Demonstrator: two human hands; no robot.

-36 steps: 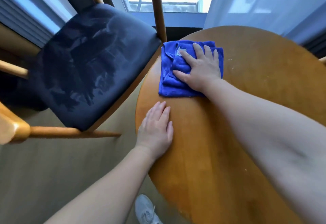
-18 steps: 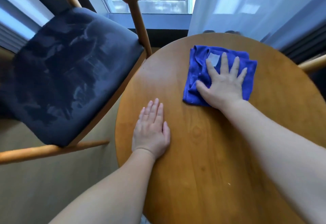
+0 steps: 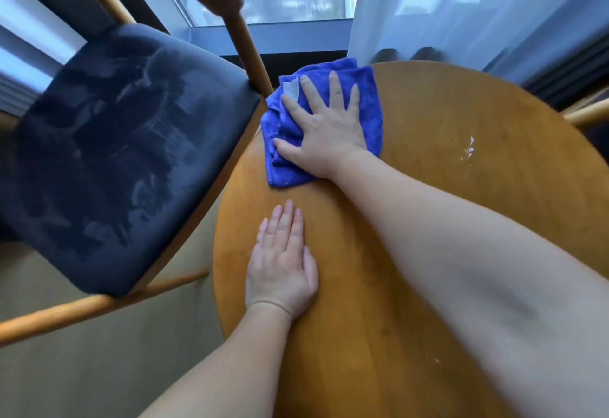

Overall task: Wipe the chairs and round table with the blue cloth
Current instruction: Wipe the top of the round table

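Head view: the blue cloth [image 3: 370,114] lies folded on the far left rim of the round table [image 3: 461,213], just beside the wooden back post [image 3: 250,51] of the chair [image 3: 125,154]. Your right hand [image 3: 324,134] lies flat on top of it, fingers straight and spread. It presses rather than grips, and nothing curls round the cloth. Your left hand [image 3: 283,272] rests palm-down on bare wood nearer to you, fingers straight and close together, holding nothing. It reads as a brace.

Step in hand, by my judgement: wiping the tabletop.

- Spread the pressure over the whole palm. The folds by your thumb look rumpled, and a bunched cloth cleans only a narrow strip.
- Work in overlapping passes from the rim inward.
- White specks [image 3: 468,150] sit on the right side, well apart from the cloth, so carry a pass out to them.
- Mind the edge — the cloth appears to reach it and could slip off toward the chair.
- Lift the bracing hand and wipe beneath it too.

The dark seat shows pale streaks; I cannot tell whether they are damp marks or dust.
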